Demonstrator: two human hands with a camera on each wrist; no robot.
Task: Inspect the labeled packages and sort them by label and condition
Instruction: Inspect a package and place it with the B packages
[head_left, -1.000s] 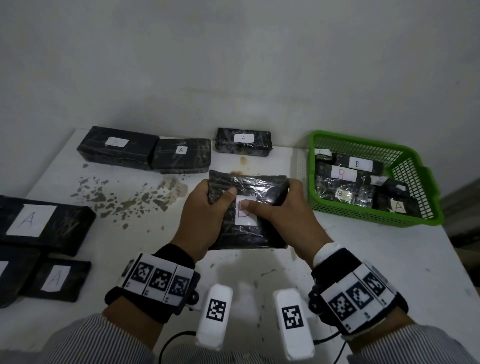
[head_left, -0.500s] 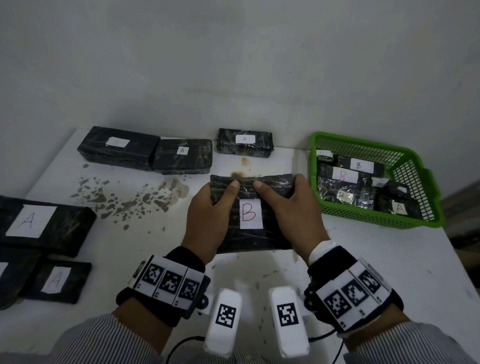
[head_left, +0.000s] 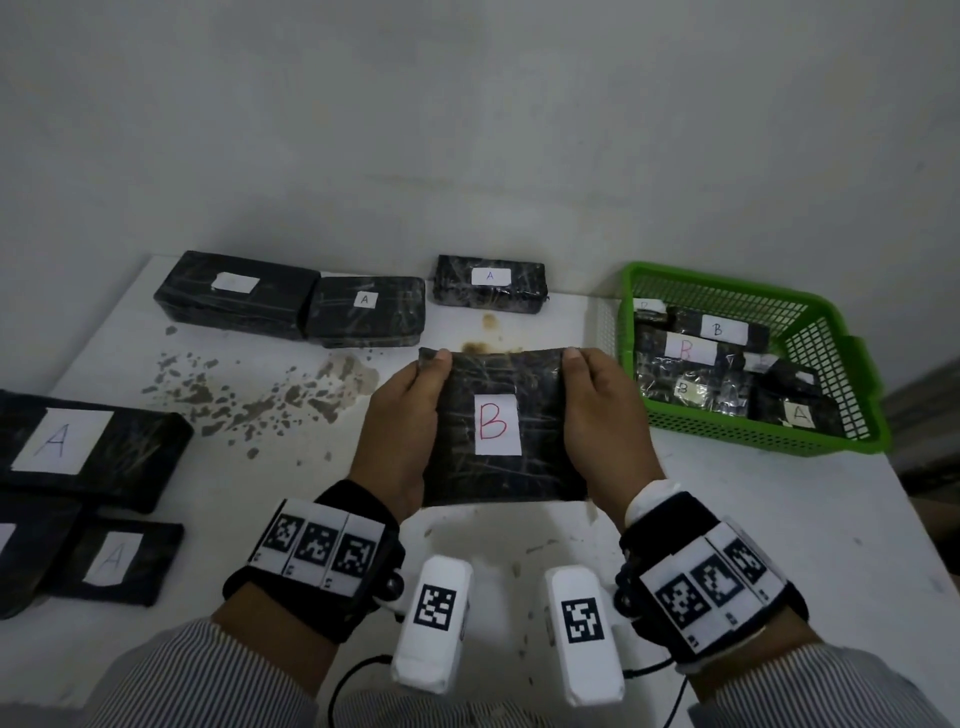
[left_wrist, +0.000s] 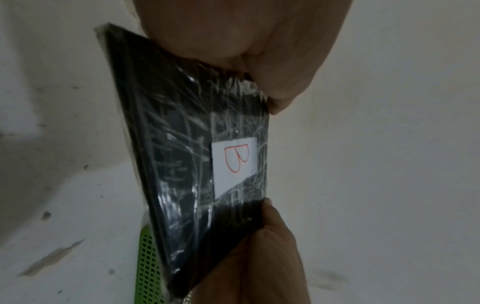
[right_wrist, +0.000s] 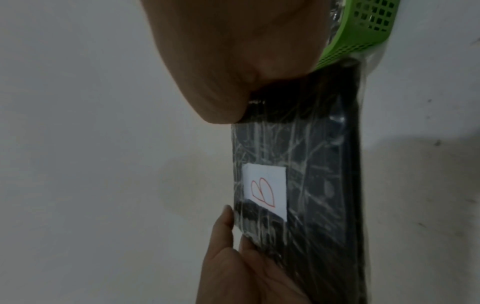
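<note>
A flat black package (head_left: 498, 467) wrapped in clear film carries a white label with a red B (head_left: 497, 423). I hold it up above the table's middle, label toward me. My left hand (head_left: 402, 421) grips its left edge, thumb on the front. My right hand (head_left: 602, 415) grips its right edge the same way. Both wrist views show the film-wrapped package (left_wrist: 197, 164) (right_wrist: 298, 195) and its B label between thumb and fingers.
A green basket (head_left: 831, 441) at the right holds several packages marked B and A. Three black packages (head_left: 363, 306) line the table's back edge by the wall. More A-labelled packages (head_left: 78, 447) lie at the left. Brown stains (head_left: 260, 400) mark the white table.
Both thumbs slid outward off the label to the package's upper corners. The package rose and tilted so its B label faces me fully.
</note>
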